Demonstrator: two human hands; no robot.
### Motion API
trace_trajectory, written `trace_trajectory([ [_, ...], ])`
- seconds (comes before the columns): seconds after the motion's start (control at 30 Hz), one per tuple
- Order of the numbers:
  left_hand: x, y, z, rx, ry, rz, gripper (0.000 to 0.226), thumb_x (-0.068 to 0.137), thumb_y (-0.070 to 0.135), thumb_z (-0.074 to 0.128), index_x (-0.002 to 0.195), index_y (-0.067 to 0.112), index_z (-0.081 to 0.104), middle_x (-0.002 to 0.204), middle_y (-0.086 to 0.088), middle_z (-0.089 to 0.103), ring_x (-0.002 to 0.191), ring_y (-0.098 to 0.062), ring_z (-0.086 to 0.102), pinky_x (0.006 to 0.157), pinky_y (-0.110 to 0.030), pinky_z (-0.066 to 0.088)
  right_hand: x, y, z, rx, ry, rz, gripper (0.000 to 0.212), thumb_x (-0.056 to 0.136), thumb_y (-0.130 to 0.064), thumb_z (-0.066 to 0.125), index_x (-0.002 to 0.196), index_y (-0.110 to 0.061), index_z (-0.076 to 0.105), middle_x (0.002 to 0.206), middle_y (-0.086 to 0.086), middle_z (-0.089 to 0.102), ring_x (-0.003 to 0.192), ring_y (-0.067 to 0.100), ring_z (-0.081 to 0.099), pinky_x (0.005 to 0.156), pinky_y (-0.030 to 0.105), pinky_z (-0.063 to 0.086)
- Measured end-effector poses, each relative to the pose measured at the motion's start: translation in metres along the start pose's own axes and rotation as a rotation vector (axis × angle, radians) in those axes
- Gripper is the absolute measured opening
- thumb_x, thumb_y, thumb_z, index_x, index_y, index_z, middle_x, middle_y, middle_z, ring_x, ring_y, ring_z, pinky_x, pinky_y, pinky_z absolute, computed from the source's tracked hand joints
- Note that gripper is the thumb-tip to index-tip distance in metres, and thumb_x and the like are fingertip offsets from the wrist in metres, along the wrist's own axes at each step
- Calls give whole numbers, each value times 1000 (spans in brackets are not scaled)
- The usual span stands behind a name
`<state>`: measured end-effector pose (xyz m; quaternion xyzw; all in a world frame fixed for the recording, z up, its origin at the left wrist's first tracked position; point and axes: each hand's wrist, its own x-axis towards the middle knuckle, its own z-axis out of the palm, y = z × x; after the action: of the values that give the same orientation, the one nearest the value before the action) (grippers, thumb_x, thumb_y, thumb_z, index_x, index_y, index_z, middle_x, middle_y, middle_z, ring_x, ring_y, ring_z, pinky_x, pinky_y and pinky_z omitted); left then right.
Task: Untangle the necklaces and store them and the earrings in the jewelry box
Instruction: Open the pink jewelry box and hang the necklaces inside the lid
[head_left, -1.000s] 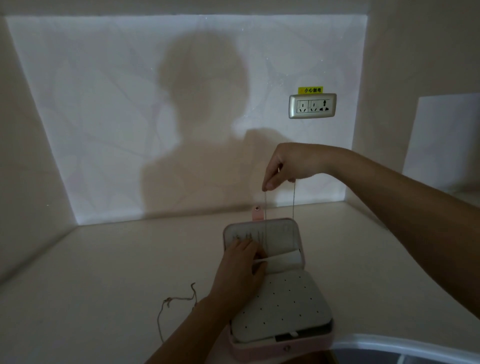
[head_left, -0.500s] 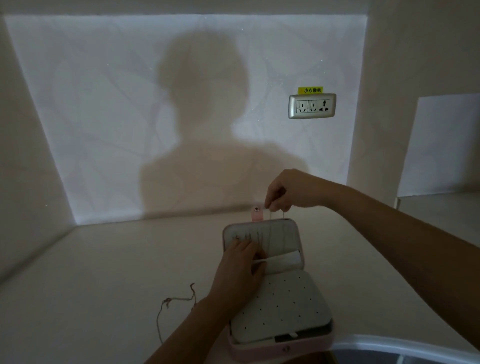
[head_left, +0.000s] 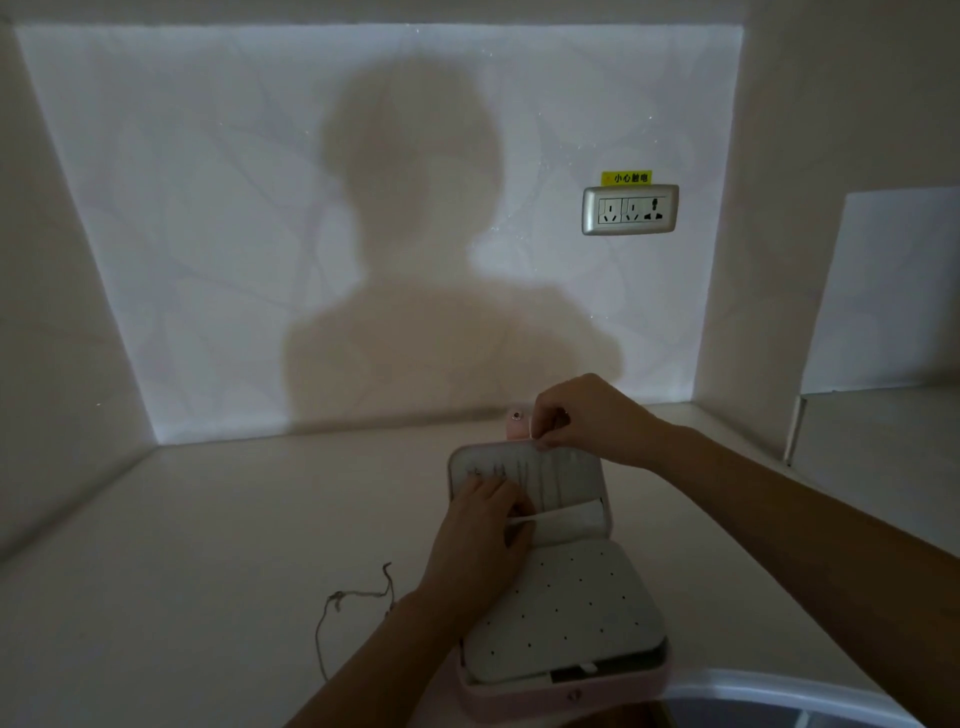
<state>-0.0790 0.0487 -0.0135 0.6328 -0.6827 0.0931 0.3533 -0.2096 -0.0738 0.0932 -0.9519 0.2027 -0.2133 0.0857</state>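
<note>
Head view: jewelry box (head_left: 545, 699) lies open, near centre on the counter (head_left: 208, 545), lid (head_left: 566, 478) on the far side. Right hand (head_left: 587, 421), knuckles up, pinches a faint necklace chain (head_left: 521, 475) at the lid's far rim. Left hand (head_left: 475, 540) lies on the lining, thumb pinching the white pocket band (head_left: 566, 517). Second necklace (head_left: 358, 595) lies just left of the box. Far wall: socket (head_left: 629, 209) under a yellow sticker (head_left: 626, 177), "小心触电".

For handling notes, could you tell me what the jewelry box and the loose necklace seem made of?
Jewelry box: likely pink faux leather, smooth matte shell; pale, velvety-looking lining. Loose necklace: thin brownish strand, chain or cord; too dim to tell.
</note>
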Motion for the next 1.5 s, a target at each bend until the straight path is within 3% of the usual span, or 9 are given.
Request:
trace_trajectory([
  [0.2,-1,1,0,-22,1,-14,4,87,24,57,87,21,54,83,13,40,81,-6,33,68,-9,29,-2,5,8,-155,89,-78,4,76,-18,74,79,-15,72,79,-3,56,70,11,52,67,27,43],
  [0.43,0,-1,1,-25,-2,-20,3,88,23,57,88,21,55,86,13,41,83,-5,35,68,-8,28,-9,14,18,-225,132,-125,7,83,-19,68,87,-15,73,86,1,68,77,17,62,69,30,47],
  [0.63,0,-1,1,-13,3,-4,5,87,23,58,88,19,55,85,12,41,83,-7,33,69,-13,26,-13,20,24,-322,190,-228,9,76,-22,65,75,-15,72,77,2,63,68,20,62,53,33,50],
  [0.87,0,-2,2,-12,28,24,5,88,20,59,87,15,59,86,8,48,83,-8,35,73,-7,28,-23,18,46,-278,283,-113,15,76,-22,62,82,-17,75,74,-1,72,62,19,67,53,29,53],
  [1.0,-1,-2,3,2,40,36,5,88,22,59,87,17,59,89,4,54,84,-9,36,69,-15,29,-25,10,57,-201,317,51,16,85,-22,63,95,-15,73,90,4,71,82,22,66,70,32,49],
  [1.1,-2,-2,3,27,49,44,7,89,23,58,88,17,60,90,3,55,85,-9,36,68,-17,28,-26,5,71,-205,312,109,23,93,-28,54,106,-13,66,104,5,61,96,20,55,80,29,43],
  [1.37,0,-2,1,44,28,-1,10,90,29,57,91,21,63,90,7,58,84,-7,38,69,-15,27,-30,4,80,-219,272,126,21,94,-24,51,105,-9,62,109,9,56,99,23,48,84,31,41],
  [1.5,3,-1,-5,33,-43,-82,18,93,26,52,101,21,66,101,5,63,93,-10,47,75,-17,30,-43,4,88,-176,173,112,22,95,-23,48,110,-11,60,116,4,53,104,19,48,89,28,42],
])
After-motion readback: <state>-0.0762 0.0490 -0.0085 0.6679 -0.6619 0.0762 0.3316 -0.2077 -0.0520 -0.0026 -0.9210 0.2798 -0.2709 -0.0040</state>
